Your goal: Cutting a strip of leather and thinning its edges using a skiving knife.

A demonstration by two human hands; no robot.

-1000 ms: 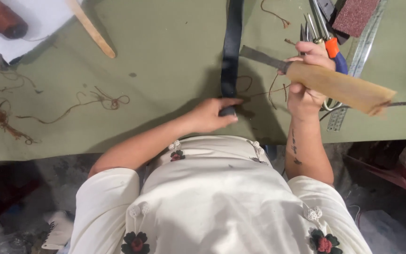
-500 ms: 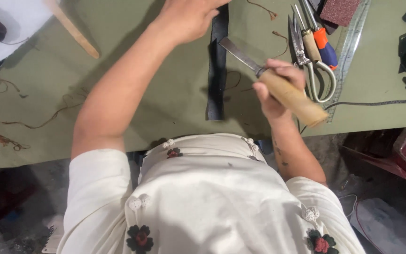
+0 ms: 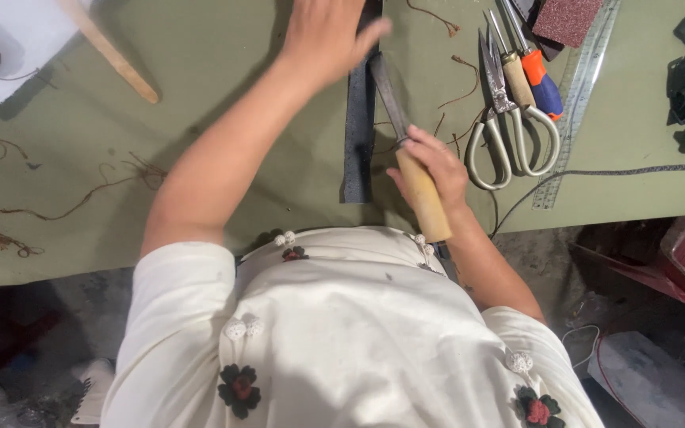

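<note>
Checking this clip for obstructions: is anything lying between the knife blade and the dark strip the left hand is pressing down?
Nothing visible. The knife in the right hand has its blade right beside the dark strip, near the left hand. The scissors lie off to the right, clear of it.

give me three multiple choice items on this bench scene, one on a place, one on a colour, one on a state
1. Where do the scissors lie?
A. to the right of the dark strip
B. to the left of the strip
C. on the white sheet

2. What colour is the table cover?
A. red
B. olive green
C. blue

3. What is the right hand doing?
A. lying flat and empty
B. holding the scissors
C. gripping the wooden handle of a knife

Answers:
1. A, the scissors rest beside the metal ruler, right of the strip.
2. B, the cover is dull green all over.
3. C, fingers wrap the handle and the blade points along the strip, while the left hand presses on the strip's far end.
</note>
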